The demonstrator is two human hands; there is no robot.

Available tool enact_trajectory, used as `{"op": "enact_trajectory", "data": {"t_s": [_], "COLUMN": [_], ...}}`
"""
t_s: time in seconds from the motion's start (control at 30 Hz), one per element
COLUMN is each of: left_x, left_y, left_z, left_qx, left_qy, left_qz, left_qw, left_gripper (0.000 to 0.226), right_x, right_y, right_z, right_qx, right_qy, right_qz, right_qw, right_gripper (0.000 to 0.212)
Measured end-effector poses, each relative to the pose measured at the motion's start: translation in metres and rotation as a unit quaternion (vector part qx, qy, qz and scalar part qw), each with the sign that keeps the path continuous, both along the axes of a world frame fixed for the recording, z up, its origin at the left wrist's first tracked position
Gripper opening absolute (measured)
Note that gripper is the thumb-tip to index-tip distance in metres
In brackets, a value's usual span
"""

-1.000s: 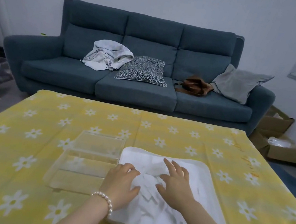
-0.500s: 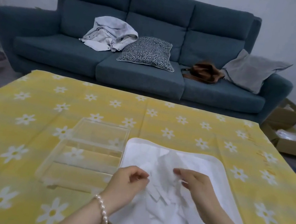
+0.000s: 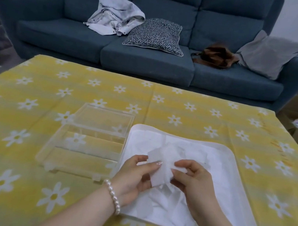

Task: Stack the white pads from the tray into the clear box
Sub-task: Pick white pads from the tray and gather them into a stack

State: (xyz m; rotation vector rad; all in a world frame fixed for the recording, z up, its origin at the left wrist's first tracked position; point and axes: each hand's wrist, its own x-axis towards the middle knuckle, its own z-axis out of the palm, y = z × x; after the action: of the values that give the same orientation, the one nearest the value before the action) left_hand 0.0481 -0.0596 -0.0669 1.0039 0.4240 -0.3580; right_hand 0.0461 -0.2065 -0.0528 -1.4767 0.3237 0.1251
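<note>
The clear box (image 3: 85, 142) sits open on the yellow flower cloth (image 3: 18, 180), just left of the white tray (image 3: 233, 164). Your left hand (image 3: 134, 176) and your right hand (image 3: 191, 183) both pinch a bunch of white pads (image 3: 163, 165) above the tray's pile.

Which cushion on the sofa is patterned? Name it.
The dark herringbone-patterned cushion lying flat on the middle seat; the other, a grey cushion, is plain and leans against the sofa's far-right arm.

Table (image 3: 165, 103) under yellow daisy cloth; clear box (image 3: 84, 141) open, touching white tray (image 3: 233, 164) on right
</note>
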Motion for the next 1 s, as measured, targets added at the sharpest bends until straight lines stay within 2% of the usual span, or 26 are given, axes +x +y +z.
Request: {"op": "enact_trajectory", "data": {"t_s": [0.07, 0.17, 0.3, 0.37, 0.5, 0.57, 0.63, 0.77, 0.87, 1.0], "left_x": [0.002, 0.002, 0.0, 0.002, 0.01, 0.014, 0.017, 0.018, 0.018, 0.021], "left_y": [0.003, 0.006, 0.007, 0.009, 0.014, 0.016, 0.018, 0.021, 0.02, 0.024], "left_z": [-0.003, -0.005, -0.005, -0.005, -0.008, -0.009, -0.009, -0.007, -0.005, -0.009], "left_qx": [0.013, 0.05, 0.094, 0.099, 0.074, 0.059, 0.046, 0.035, 0.048, 0.105], "left_qy": [-0.014, -0.051, -0.091, -0.096, -0.077, -0.064, -0.054, -0.044, -0.042, -0.036], "left_qz": [0.01, -0.003, -0.033, -0.034, -0.006, 0.008, 0.007, 0.003, 0.017, 0.053], "left_qw": [1.0, 0.997, 0.991, 0.99, 0.994, 0.996, 0.997, 0.998, 0.998, 0.992], "left_gripper": [0.032, 0.021, 0.015, 0.015, 0.015, 0.013, 0.011, 0.016, 0.012, 0.016], "right_x": [0.001, 0.003, 0.009, 0.012, 0.017, 0.019, 0.021, 0.029, 0.034, 0.038], "right_y": [0.001, 0.003, 0.0, -0.003, -0.006, -0.009, -0.011, -0.013, -0.015, -0.02], "right_z": [-0.001, -0.001, -0.002, -0.005, -0.006, -0.004, -0.006, -0.019, -0.027, -0.031], "right_qx": [-0.054, -0.107, -0.205, -0.185, -0.071, -0.01, 0.013, -0.06, -0.138, -0.293], "right_qy": [-0.02, -0.034, -0.078, -0.077, -0.024, 0.007, 0.023, 0.028, -0.01, -0.07], "right_qz": [0.021, 0.066, 0.07, 0.055, 0.013, 0.015, 0.022, 0.001, 0.003, 0.019], "right_qw": [0.998, 0.991, 0.973, 0.978, 0.997, 1.0, 0.999, 0.998, 0.99, 0.953], "right_gripper": [0.028, 0.035, 0.006, 0.012, 0.019, 0.022, 0.024, 0.032, 0.044, 0.033]}}
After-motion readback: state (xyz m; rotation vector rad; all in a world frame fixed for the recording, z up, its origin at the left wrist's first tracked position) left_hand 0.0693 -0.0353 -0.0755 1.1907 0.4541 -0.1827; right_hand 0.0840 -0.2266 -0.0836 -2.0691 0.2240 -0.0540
